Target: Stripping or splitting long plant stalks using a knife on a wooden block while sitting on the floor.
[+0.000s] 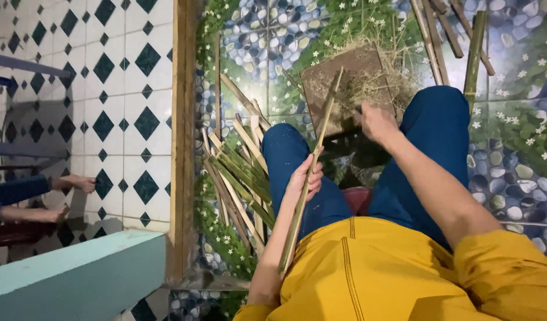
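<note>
A home floor used as a craft spot is indicated by white diamond-patterned floor tiles (125, 89), pebble-and-flower printed flooring (511, 160) and split green bamboo strips (240, 178).

One view only, from the head, looking steeply down over the person's own lap and knees to the floor just ahead. It sits close: the yellow shirt (368, 273) fills the bottom edge, the patterned floor (511, 172) runs to the top, and a wooden threshold (181, 137) cuts the left third.
</note>
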